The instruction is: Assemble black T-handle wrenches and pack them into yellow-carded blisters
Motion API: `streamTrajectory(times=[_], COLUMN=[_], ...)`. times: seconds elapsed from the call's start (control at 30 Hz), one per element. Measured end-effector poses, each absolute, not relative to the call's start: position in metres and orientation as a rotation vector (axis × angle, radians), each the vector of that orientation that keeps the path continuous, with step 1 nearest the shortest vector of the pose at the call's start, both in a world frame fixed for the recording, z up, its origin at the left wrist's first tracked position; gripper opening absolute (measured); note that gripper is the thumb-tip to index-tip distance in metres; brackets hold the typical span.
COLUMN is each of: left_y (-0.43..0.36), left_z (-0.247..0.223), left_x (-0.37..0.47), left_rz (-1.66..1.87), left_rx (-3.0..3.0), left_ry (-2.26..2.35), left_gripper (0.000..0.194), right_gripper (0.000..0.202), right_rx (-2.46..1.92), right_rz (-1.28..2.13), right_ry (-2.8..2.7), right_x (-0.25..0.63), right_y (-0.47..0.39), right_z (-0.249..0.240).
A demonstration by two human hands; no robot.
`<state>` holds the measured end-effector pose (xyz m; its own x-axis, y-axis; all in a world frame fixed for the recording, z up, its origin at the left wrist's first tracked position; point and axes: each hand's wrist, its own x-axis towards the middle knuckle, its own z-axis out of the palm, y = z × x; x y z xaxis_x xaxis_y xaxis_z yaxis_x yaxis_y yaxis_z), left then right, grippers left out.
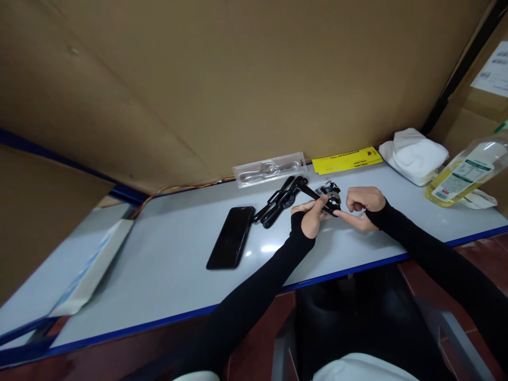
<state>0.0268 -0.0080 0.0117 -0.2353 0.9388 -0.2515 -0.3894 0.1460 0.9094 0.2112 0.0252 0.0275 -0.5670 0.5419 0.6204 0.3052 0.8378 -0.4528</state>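
Note:
My left hand is closed around a black spokeshave, whose handle slants down to the right between thumb and fingers. Shiny metal parts sit just beyond my left fingertips; how they join the tool is unclear. My right hand is to the right, most fingers curled in. One outstretched digit meets the lower end of the spokeshave. Whether the curled fingers hold something small is hidden. Left of my hands, more black spokeshaves lie close together on the table.
A phone lies on the white table. Behind are a clear plastic package and a yellow card. At right sit a white cloth bundle and a bottle of yellow liquid. A cardboard wall closes the back.

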Motion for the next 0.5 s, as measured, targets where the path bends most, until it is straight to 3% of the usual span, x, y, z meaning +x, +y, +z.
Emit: streamTrajectory(times=[0.13, 0.27, 0.4, 0.5], left_y=[-0.0074, -0.0086, -0.0100, -0.0096], left_z=[0.0068, 0.0094, 0.0125, 0.0120], left_x=[0.0269, 0.0288, 0.0302, 0.0293], left_rz=[1.404, 1.358, 1.343, 1.371], left_rx=[0.612, 0.628, 0.621, 0.619], left_ry=[1.220, 1.249, 1.235, 1.205], left_gripper=[0.029, 0.031, 0.031, 0.030], right_gripper=[0.027, 0.014, 0.030, 0.018], right_rx=[-0.618, -0.560, -0.589, -0.602], right_rz=[0.360, 0.262, 0.256, 0.215], right_ry=[-2.194, -2.214, -2.191, -2.192], right_x=[0.2090, 0.2089, 0.2108, 0.2124], right_y=[0.0259, 0.0274, 0.0280, 0.0295], right_z=[0.0257, 0.0246, 0.0245, 0.0228])
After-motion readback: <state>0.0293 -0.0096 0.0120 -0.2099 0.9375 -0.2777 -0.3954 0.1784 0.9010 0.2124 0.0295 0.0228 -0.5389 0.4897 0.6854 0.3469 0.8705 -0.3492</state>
